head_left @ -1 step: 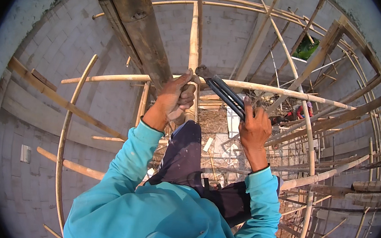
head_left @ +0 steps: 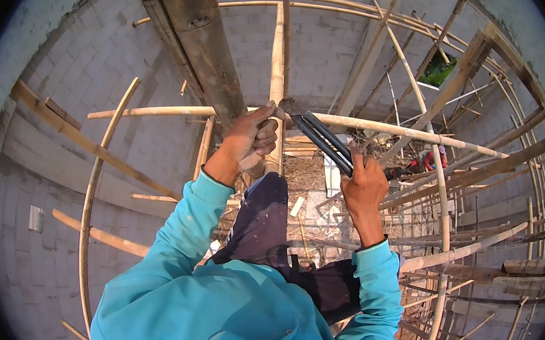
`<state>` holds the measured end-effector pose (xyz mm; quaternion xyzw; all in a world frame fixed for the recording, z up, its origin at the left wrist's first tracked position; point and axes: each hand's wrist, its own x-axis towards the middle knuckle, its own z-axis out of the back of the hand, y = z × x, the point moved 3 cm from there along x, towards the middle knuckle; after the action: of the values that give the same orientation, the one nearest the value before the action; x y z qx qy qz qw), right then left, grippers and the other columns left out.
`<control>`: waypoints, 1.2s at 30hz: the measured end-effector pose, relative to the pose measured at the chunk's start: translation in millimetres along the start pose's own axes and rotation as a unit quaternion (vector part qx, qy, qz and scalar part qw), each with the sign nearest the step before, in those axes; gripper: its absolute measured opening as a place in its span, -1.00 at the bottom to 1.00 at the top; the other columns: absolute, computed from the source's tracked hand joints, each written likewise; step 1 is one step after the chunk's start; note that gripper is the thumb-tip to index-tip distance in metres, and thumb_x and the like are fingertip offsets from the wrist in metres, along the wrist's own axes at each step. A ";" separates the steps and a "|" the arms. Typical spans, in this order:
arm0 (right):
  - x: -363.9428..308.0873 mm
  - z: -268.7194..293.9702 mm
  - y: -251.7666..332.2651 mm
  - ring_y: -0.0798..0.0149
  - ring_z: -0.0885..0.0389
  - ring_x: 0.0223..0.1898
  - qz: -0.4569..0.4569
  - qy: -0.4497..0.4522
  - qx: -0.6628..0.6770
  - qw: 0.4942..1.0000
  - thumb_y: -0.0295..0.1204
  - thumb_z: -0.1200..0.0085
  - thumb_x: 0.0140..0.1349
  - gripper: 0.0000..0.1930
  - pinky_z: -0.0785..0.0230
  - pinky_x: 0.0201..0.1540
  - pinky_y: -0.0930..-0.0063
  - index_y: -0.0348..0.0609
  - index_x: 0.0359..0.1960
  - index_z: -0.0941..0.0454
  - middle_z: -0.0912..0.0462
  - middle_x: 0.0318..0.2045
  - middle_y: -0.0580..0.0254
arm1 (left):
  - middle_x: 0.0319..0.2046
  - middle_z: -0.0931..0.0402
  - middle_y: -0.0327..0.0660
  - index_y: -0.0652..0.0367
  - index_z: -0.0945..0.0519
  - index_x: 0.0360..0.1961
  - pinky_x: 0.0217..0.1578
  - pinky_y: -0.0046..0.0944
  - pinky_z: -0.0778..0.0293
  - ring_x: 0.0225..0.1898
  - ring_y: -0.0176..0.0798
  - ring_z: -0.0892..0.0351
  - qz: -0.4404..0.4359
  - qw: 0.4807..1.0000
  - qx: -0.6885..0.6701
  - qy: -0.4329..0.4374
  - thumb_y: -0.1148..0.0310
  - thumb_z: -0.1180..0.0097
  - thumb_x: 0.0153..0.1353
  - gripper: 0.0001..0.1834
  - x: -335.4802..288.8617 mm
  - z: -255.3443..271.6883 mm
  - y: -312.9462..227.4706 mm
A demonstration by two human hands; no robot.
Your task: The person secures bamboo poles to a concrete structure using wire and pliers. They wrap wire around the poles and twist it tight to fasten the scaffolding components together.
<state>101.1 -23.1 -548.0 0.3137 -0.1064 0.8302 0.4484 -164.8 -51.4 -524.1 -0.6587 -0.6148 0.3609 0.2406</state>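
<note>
My right hand is closed around the dark handles of a pair of pincers. Their jaws reach the spot where a bamboo crosspole meets another bamboo pole running away from me. Beside that crossing, on its left, my left hand is closed with the thumb up and the fingers curled. Whatever lies between those fingers is hidden or too small to make out. Part of the crossing is covered by my left fingertips and the pincers' head.
A heavy wooden beam stands at the upper left. Bamboo and timber scaffolding fills the right side. Grey block walls surround me. Far below, a person in red is beside the littered ground.
The pincers have turned slightly in my right hand, with the handles a little lower and farther apart. My left hand stays nearly in place.
</note>
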 end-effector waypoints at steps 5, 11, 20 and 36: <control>-22.2 6.4 -2.8 0.05 -0.77 -0.28 -0.103 0.096 0.235 0.962 -0.12 -0.54 -0.07 -0.44 -0.56 -0.19 0.22 -0.11 -0.03 -0.73 -0.78 -0.33 0.04 | -0.76 -0.11 -0.48 0.25 -0.59 -0.23 -0.77 -0.44 -0.04 -0.79 -0.52 0.02 0.049 0.998 0.028 -0.007 0.16 0.04 0.54 -0.64 5.2 23.5 -2.7; -52.2 -22.8 -30.3 0.24 -0.64 -0.50 -0.318 0.280 0.372 0.826 -0.08 -0.47 0.06 -0.59 -0.42 -0.36 0.28 -0.23 -0.34 -0.73 -0.67 -0.57 0.16 | -0.75 -0.13 -0.48 0.25 -0.60 -0.22 -0.76 -0.45 -0.04 -0.76 -0.52 -0.04 0.102 0.995 0.000 -0.015 0.23 -0.02 0.52 -0.71 -4.8 16.4 7.7; -63.4 9.7 -30.1 0.03 -0.59 -0.34 -0.104 0.027 0.081 0.991 -0.37 -0.41 -0.08 -0.77 -0.40 -0.30 0.13 -0.08 -0.37 -0.66 -0.60 -0.45 0.19 | -0.71 -0.20 -0.49 0.24 -0.63 -0.25 -0.63 -0.45 -0.02 -0.67 -0.55 -0.09 0.065 0.986 0.146 0.049 0.26 -0.15 0.45 -0.76 -11.3 -3.4 6.0; -72.6 40.7 -57.8 0.37 -0.40 -0.59 -0.375 0.158 0.242 0.881 -0.14 -0.54 0.04 -0.62 -0.30 -0.45 0.35 -0.25 -0.41 -0.73 -0.49 -0.70 0.35 | -0.68 -0.31 -0.42 0.29 -0.75 -0.38 -0.54 -0.30 -0.17 -0.59 -0.43 -0.24 -0.052 0.881 0.468 -0.055 0.20 -0.14 0.34 -0.65 19.0 38.7 35.0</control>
<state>194.4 -57.7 -567.1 0.2936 0.2953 0.6388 0.6470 -172.7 -42.1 -578.3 -0.4156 -0.4199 0.6295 0.5046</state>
